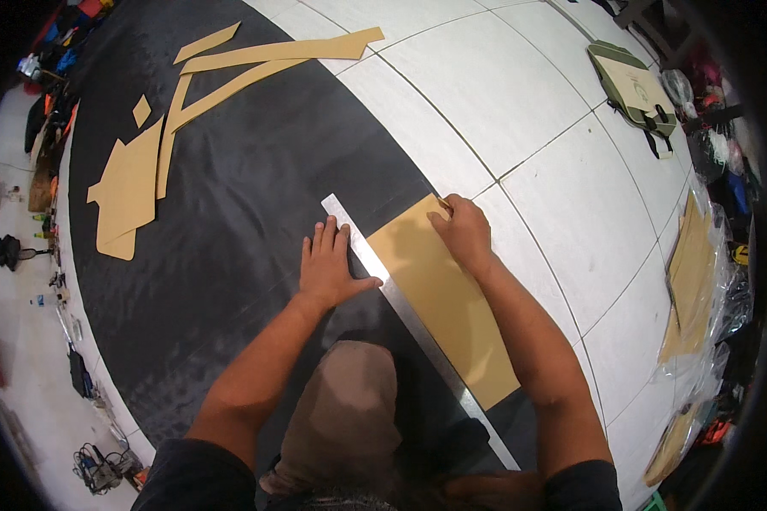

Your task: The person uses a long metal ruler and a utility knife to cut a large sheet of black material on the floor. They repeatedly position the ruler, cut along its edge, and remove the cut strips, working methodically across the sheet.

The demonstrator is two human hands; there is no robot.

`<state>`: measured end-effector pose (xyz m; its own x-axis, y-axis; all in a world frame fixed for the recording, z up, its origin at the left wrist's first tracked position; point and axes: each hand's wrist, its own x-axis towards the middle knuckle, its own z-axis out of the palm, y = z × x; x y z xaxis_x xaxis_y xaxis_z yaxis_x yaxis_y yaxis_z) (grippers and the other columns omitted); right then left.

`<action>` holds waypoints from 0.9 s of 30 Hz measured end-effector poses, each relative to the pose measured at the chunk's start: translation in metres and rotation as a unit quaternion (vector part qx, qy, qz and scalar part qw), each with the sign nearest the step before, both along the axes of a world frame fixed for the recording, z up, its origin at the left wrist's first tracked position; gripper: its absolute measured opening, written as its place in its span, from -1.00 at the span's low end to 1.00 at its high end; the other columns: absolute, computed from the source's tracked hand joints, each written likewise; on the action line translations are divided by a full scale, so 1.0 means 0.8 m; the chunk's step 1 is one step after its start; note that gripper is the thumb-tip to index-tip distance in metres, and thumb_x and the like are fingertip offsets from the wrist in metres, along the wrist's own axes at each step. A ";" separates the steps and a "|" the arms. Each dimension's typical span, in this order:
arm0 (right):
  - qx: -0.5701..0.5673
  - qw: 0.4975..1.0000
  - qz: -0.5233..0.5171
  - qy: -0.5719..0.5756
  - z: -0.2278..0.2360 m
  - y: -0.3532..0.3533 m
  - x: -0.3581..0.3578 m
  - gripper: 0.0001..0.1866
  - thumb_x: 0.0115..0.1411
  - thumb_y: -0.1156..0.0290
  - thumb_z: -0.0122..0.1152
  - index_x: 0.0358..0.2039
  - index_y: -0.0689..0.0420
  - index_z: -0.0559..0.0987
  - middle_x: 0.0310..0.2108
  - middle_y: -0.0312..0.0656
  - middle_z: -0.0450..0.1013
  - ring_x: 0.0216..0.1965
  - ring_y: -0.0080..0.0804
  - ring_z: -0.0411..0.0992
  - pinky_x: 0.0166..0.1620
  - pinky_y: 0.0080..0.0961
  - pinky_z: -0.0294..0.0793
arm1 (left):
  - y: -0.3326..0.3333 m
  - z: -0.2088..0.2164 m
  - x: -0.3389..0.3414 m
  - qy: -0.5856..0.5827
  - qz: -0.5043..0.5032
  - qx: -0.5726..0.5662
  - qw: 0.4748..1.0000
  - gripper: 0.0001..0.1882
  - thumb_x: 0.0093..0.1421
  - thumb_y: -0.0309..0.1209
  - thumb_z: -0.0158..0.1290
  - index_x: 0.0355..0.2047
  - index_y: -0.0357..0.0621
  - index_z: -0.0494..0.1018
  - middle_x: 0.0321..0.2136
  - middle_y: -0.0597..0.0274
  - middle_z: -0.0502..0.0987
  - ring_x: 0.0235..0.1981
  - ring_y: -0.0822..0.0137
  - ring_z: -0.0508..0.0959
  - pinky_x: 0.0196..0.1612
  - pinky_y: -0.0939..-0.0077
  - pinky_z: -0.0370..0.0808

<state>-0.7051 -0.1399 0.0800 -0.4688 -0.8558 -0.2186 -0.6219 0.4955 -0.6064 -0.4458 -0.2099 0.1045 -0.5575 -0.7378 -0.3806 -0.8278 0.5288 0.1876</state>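
Observation:
A long silver metal straightedge (413,321) lies slanted along the left edge of a tan card pattern piece (441,298), on a wide black sheet (256,162). My left hand (332,266) is spread flat on the black sheet, thumb and fingertips touching the straightedge. At the card's far right corner, my right hand (466,232) is closed in a pinch. A thin, pencil-like brown stick (444,203) pokes out from its fingers; most of it is hidden. My right forearm passes over the card's right edge.
Cut tan card pieces (128,192) and strips (268,56) lie on the sheet at far left. White floor tiles (537,221) run along the right, with a green and beige bag (631,85) and plastic-wrapped card (690,281). Tools and clutter (102,468) line the left.

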 end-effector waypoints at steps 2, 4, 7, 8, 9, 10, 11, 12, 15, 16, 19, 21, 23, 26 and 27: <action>-0.034 0.999 -0.005 0.013 -0.009 0.004 -0.002 -0.66 0.17 0.17 0.32 -0.22 0.20 0.58 -0.23 0.04 0.55 -0.13 0.03 0.52 -0.07 -0.09 0.50 | 0.001 0.004 -0.006 -0.007 0.009 0.016 1.000 0.34 -0.18 0.34 0.35 0.42 -0.23 0.05 0.47 -0.17 -0.06 0.50 -0.12 -0.08 0.47 -0.11 -0.08; -0.074 0.997 0.003 0.034 -0.015 0.006 -0.001 -0.66 0.16 0.17 0.33 -0.23 0.19 0.59 -0.26 0.03 0.54 -0.15 0.03 0.52 -0.09 -0.09 0.51 | 0.002 0.009 -0.010 -0.016 0.017 0.033 0.999 0.40 -0.24 0.28 0.42 0.44 -0.23 0.00 0.47 -0.17 -0.08 0.51 -0.12 -0.11 0.48 -0.09 -0.08; -0.095 0.994 0.003 0.056 -0.019 0.005 0.002 -0.67 0.14 0.18 0.34 -0.23 0.18 0.59 -0.28 0.03 0.54 -0.17 0.04 0.52 -0.10 -0.08 0.51 | 0.002 0.008 -0.010 0.009 0.031 0.032 0.999 0.42 -0.27 0.24 0.46 0.43 -0.26 -0.01 0.47 -0.18 -0.08 0.51 -0.13 -0.12 0.48 -0.09 -0.08; -0.071 0.997 0.014 0.037 -0.017 0.004 0.001 -0.67 0.15 0.19 0.34 -0.23 0.18 0.60 -0.28 0.03 0.54 -0.18 0.05 0.53 -0.10 -0.07 0.51 | 0.003 0.004 -0.008 0.016 0.039 0.032 0.999 0.45 -0.29 0.21 0.48 0.43 -0.31 -0.04 0.47 -0.18 -0.07 0.51 -0.13 -0.12 0.48 -0.10 -0.09; -0.072 0.997 0.012 0.037 -0.015 0.003 0.000 -0.67 0.15 0.19 0.34 -0.23 0.18 0.60 -0.28 0.03 0.54 -0.19 0.05 0.53 -0.11 -0.07 0.51 | 0.004 0.000 -0.005 0.022 0.038 0.029 0.999 0.46 -0.29 0.22 0.48 0.43 -0.33 -0.05 0.47 -0.19 -0.07 0.51 -0.14 -0.12 0.48 -0.10 -0.09; -0.073 0.997 0.007 0.036 -0.016 0.005 0.001 -0.68 0.15 0.19 0.34 -0.22 0.18 0.60 -0.28 0.03 0.54 -0.19 0.05 0.53 -0.11 -0.07 0.51 | 0.004 0.000 -0.005 0.027 0.034 0.027 0.999 0.46 -0.28 0.22 0.48 0.43 -0.34 -0.05 0.47 -0.19 -0.06 0.51 -0.14 -0.12 0.48 -0.10 -0.08; -0.074 0.997 0.003 0.036 -0.018 0.007 0.001 -0.68 0.16 0.19 0.33 -0.22 0.18 0.61 -0.28 0.02 0.54 -0.19 0.05 0.53 -0.11 -0.07 0.51 | 0.004 -0.001 -0.006 0.032 0.031 0.025 0.999 0.47 -0.28 0.22 0.48 0.43 -0.36 -0.06 0.46 -0.19 -0.06 0.50 -0.14 -0.11 0.48 -0.11 -0.08; -0.084 0.996 0.004 0.038 -0.019 0.007 0.000 -0.68 0.15 0.20 0.34 -0.22 0.18 0.61 -0.28 0.02 0.54 -0.19 0.04 0.53 -0.11 -0.07 0.51 | 0.005 -0.002 -0.006 0.030 0.027 0.023 0.999 0.47 -0.26 0.23 0.47 0.43 -0.38 -0.07 0.46 -0.21 -0.04 0.50 -0.16 -0.10 0.47 -0.12 -0.07; -0.106 0.993 0.005 0.046 -0.021 0.008 -0.001 -0.69 0.15 0.21 0.35 -0.22 0.18 0.61 -0.27 0.01 0.55 -0.19 0.03 0.54 -0.10 -0.09 0.52 | 0.002 -0.002 -0.005 0.023 0.021 0.029 0.999 0.48 -0.24 0.24 0.45 0.44 -0.39 -0.12 0.47 -0.20 -0.07 0.51 -0.13 -0.12 0.47 -0.14 -0.10; -0.106 0.993 0.003 0.043 -0.021 0.010 0.002 -0.69 0.15 0.21 0.35 -0.22 0.17 0.61 -0.27 0.01 0.55 -0.19 0.02 0.54 -0.10 -0.10 0.52 | 0.002 0.002 -0.007 0.012 0.018 0.029 0.999 0.48 -0.23 0.27 0.43 0.44 -0.39 -0.12 0.47 -0.20 -0.07 0.51 -0.13 -0.12 0.47 -0.14 -0.11; -0.104 0.993 0.009 0.050 -0.020 0.008 0.001 -0.69 0.15 0.22 0.36 -0.21 0.17 0.61 -0.26 0.00 0.55 -0.17 0.01 0.54 -0.09 -0.12 0.53 | 0.003 0.010 -0.013 -0.030 0.004 0.016 0.999 0.48 -0.23 0.34 0.38 0.44 -0.40 -0.10 0.47 -0.20 -0.07 0.51 -0.12 -0.10 0.47 -0.14 -0.13; -0.099 0.994 0.014 0.051 -0.019 0.007 0.001 -0.70 0.15 0.23 0.36 -0.20 0.17 0.61 -0.26 0.00 0.55 -0.17 0.00 0.54 -0.09 -0.12 0.53 | 0.001 0.012 -0.020 -0.071 -0.016 -0.006 0.997 0.50 -0.26 0.38 0.37 0.43 -0.41 -0.08 0.46 -0.22 -0.06 0.50 -0.13 -0.07 0.47 -0.15 -0.11; -0.089 0.995 0.015 0.045 -0.016 0.008 0.002 -0.70 0.15 0.23 0.35 -0.20 0.16 0.61 -0.26 -0.01 0.56 -0.16 0.00 0.54 -0.09 -0.12 0.53 | 0.001 0.017 -0.030 -0.115 -0.019 -0.001 0.993 0.51 -0.25 0.40 0.35 0.43 -0.41 -0.09 0.47 -0.21 -0.07 0.50 -0.11 -0.06 0.47 -0.14 -0.12; -0.114 0.992 0.011 0.049 -0.017 0.005 0.003 -0.65 0.14 0.18 0.38 -0.22 0.19 0.63 -0.28 0.00 0.57 -0.21 -0.01 0.55 -0.12 -0.15 0.52 | -0.002 0.017 -0.031 -0.151 -0.023 0.004 0.988 0.53 -0.25 0.41 0.34 0.44 -0.42 -0.12 0.48 -0.21 -0.09 0.50 -0.09 -0.07 0.47 -0.16 -0.14; -0.076 0.997 0.007 0.033 -0.016 0.005 0.000 -0.65 0.14 0.18 0.38 -0.21 0.18 0.62 -0.26 -0.01 0.57 -0.18 -0.02 0.55 -0.10 -0.14 0.53 | -0.004 0.016 -0.031 -0.158 -0.025 0.005 0.987 0.53 -0.25 0.42 0.34 0.44 -0.43 -0.13 0.48 -0.22 -0.10 0.51 -0.08 -0.07 0.47 -0.17 -0.15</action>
